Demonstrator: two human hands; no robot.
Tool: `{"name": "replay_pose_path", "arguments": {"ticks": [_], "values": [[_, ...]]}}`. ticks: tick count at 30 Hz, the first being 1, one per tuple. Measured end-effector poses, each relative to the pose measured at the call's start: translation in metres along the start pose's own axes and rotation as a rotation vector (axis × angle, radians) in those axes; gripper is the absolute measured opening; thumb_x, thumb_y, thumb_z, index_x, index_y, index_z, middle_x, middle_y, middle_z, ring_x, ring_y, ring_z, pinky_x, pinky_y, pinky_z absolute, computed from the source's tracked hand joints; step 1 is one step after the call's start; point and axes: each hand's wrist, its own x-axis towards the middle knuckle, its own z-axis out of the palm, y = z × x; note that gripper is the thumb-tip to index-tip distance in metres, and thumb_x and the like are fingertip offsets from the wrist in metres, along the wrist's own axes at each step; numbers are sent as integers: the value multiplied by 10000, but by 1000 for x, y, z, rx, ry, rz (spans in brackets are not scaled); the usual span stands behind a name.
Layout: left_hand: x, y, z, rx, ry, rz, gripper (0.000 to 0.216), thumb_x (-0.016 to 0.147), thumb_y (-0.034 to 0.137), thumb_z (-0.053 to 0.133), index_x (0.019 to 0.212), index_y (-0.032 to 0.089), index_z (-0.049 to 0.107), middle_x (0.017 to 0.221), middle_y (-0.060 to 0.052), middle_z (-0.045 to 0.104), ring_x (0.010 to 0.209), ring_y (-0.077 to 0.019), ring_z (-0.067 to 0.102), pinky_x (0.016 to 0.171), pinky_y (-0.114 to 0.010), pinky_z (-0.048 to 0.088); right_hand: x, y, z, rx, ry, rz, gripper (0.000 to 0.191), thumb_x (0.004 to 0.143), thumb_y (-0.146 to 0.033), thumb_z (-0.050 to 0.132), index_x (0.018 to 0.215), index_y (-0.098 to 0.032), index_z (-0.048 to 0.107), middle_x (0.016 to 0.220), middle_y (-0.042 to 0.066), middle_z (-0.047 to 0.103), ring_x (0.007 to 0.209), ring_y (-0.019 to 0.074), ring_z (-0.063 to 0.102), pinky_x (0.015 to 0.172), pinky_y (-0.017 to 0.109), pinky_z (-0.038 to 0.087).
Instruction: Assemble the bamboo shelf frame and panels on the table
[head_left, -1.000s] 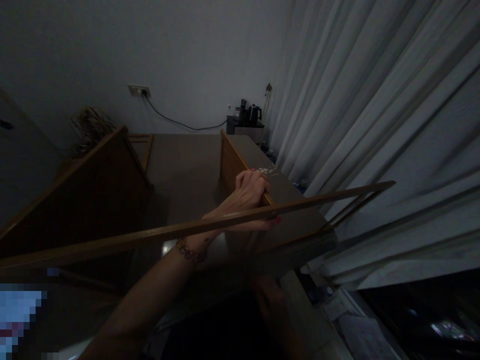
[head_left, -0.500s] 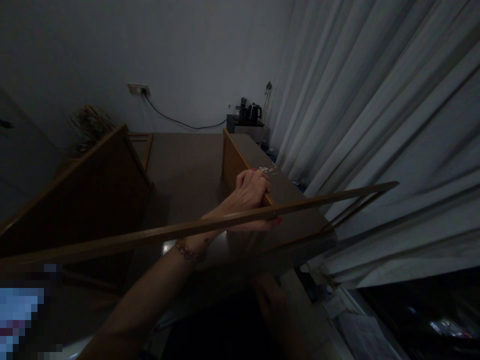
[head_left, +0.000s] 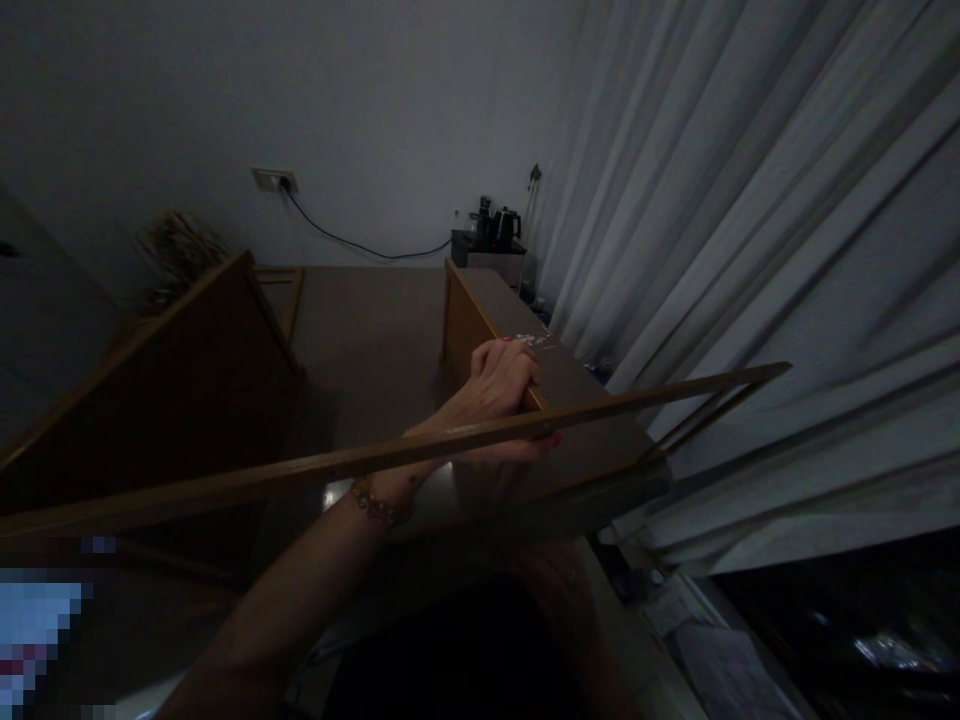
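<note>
One arm outstretched, left hand [head_left: 499, 385] fingers clamped on the wooden panel [head_left: 465, 330]; right hand [head_left: 559, 597] fingers indiscernible in darkness.

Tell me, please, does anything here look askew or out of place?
Yes. A thin slat runs slanted across the view, and the left hand grips the top edge of an upright panel. A second panel slants at left. They look like parts of a tipped or unassembled cabinet.
</note>
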Motion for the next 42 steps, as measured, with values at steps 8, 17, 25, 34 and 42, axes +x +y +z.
{"name": "replay_pose_path", "arguments": {"ticks": [8,17,25,34,42], "values": [[-1,0,2,44,5,-2,468,733,537,609,923,185,366,964,-55,456,944,-225,432,883,-402,325,4,-11,7,18,-73,160,367,1035,-353,378,801,-223,629,765,17,666,728,176,569,708,330,442],[2,3,0,36,27,13,452,722,524,584,911,191,343,927,-43,443,915,-216,421,875,-392,314,-6,-10,13,211,-20,362,260,1011,-402,432,962,-236,627,860,34,654,804,179,623,704,282,524],[1,2,1,64,21,34,444,731,509,573,936,187,346,941,-44,433,918,-210,397,876,-392,307,-6,-13,21,268,43,295,242,1023,-298,413,1085,-231,637,918,43,721,812,169,695,722,247,562],[0,2,1,61,30,29,459,736,527,597,924,180,362,951,-47,454,923,-211,420,891,-398,306,-1,-25,22,393,56,417,309,975,-440,501,848,-227,686,764,-1,722,656,134,688,614,190,554],[1,3,2,49,47,15,451,712,513,596,910,195,344,932,-34,440,912,-210,422,881,-391,315,-15,-13,26,401,-48,276,225,993,-304,502,1139,-238,660,982,41,713,891,160,685,785,247,582]]}}
